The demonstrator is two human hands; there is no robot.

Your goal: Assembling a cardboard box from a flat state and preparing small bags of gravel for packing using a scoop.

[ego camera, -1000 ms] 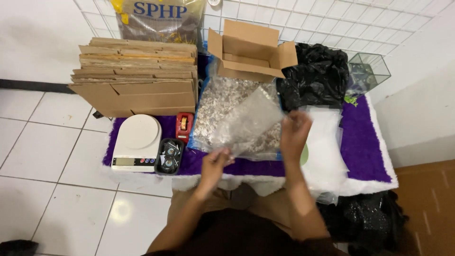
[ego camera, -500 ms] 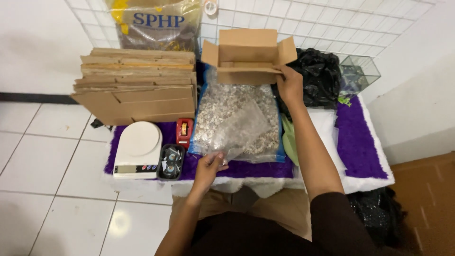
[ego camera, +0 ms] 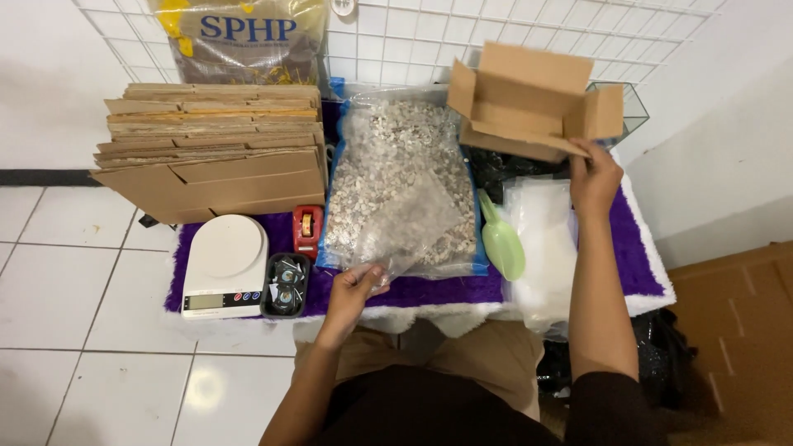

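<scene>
Head view, looking down on a low surface (ego camera: 636, 272) covered in purple fleece with a white fringe.

Item 1. Left hand (ego camera: 353, 285): fingers pinched shut on the near edge of a small clear plastic bag (ego camera: 413, 227), thin, crinkled and empty-looking; it lies over the big bag behind it, the held edge lifted clear of the fleece.

Item 2. Right hand (ego camera: 595, 173): fingers closed on the lower flap of an open cardboard box (ego camera: 529, 103), brown, corrugated, flaps splayed outward. The box is held up off the surface at the far right and tilted, its open side turned toward the person.

Item 3. Large clear bag of pale chips (ego camera: 396, 157), coarse and irregular, lying flat at the centre within reach of both hands; its mouth lies at the far end.

Item 4. Green plastic scoop (ego camera: 502, 244), smooth, lying just right of the chips, bowl toward the person.

Item 5. Stack of flattened cardboard boxes (ego camera: 206, 149), far left, edges roughly squared.

Item 6. White kitchen scale (ego camera: 225, 264), round platform, near left corner, display toward the person.

Item 7. Red tape dispenser (ego camera: 307, 227) and a small black tray of sachets (ego camera: 285, 285), between scale and chips.

Item 8. Pile of clear plastic sheets or bags (ego camera: 541, 239), glossy, under the right forearm.

Item 9. Black plastic bags (ego camera: 496, 169), behind the scoop, partly hidden by the box.
</scene>
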